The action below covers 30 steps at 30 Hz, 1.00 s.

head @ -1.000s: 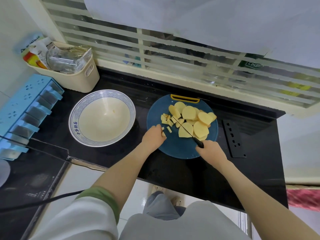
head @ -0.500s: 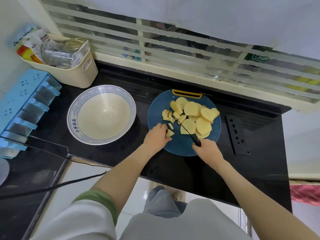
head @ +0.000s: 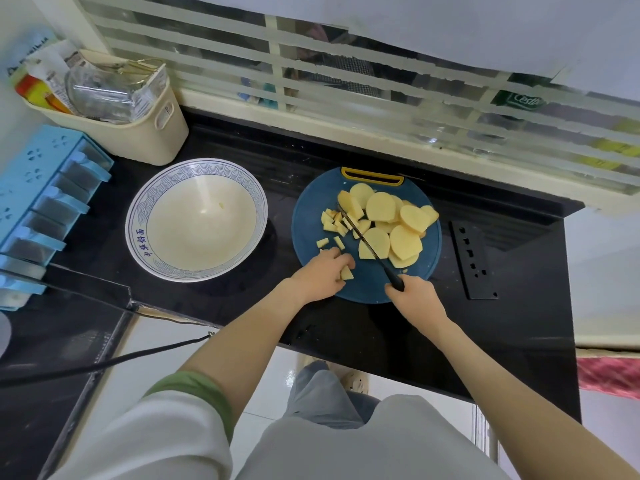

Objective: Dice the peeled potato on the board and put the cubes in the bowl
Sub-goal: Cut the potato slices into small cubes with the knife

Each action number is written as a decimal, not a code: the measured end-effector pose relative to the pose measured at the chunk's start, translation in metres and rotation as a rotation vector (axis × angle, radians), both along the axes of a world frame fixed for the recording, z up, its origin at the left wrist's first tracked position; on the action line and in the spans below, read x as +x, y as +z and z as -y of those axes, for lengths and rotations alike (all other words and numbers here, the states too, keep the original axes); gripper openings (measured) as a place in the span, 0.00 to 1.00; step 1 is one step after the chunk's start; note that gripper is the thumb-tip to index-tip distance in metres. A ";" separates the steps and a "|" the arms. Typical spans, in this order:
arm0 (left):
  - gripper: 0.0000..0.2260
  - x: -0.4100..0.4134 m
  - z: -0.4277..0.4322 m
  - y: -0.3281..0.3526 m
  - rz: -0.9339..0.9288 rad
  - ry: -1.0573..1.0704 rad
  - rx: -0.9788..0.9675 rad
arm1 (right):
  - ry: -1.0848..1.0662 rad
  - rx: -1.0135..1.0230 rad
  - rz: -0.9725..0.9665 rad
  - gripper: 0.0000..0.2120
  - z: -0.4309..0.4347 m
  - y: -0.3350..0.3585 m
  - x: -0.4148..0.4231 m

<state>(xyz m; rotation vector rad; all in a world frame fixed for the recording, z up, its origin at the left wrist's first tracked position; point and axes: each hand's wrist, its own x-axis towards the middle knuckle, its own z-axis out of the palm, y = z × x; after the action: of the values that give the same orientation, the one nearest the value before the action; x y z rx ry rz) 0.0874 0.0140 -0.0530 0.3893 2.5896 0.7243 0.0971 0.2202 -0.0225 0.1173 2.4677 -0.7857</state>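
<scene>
A round blue cutting board (head: 311, 233) with a yellow handle lies on the black counter. Several yellow potato slices (head: 401, 230) are piled on its right half, and small potato cubes (head: 334, 223) lie on its left. My left hand (head: 323, 271) is at the board's near left, fingers curled around potato cubes (head: 346, 273). My right hand (head: 415, 294) grips the black handle of a thin knife (head: 367, 242), whose blade lies diagonally between cubes and slices. The white bowl (head: 138, 230) with a blue patterned rim stands left of the board, holding only a tiny scrap.
A black knife sheath (head: 472, 258) lies right of the board. A cream basket (head: 145, 136) of packets stands at the back left, with a blue rack (head: 38, 188) along the left edge. A barred window runs behind the counter. The counter's front edge is near my hands.
My left hand slid back toward the board's near edge and closed on some cubes. The knife stayed across the potato, shifting only slightly.
</scene>
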 end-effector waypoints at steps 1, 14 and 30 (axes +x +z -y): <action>0.17 0.001 0.002 0.001 -0.007 -0.003 -0.010 | -0.008 -0.011 0.005 0.13 0.000 0.000 0.001; 0.22 0.012 -0.002 0.003 -0.133 0.261 -0.403 | -0.062 -0.106 0.064 0.12 0.011 0.004 0.011; 0.24 -0.020 -0.002 0.004 -0.088 0.382 -0.520 | -0.240 -0.178 0.058 0.13 0.012 0.002 0.006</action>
<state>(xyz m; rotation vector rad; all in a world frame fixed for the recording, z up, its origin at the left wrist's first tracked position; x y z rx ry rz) 0.0671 0.0156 -0.0487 -0.2434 2.8353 0.1220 0.1028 0.2083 -0.0201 0.3707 2.3436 -1.0829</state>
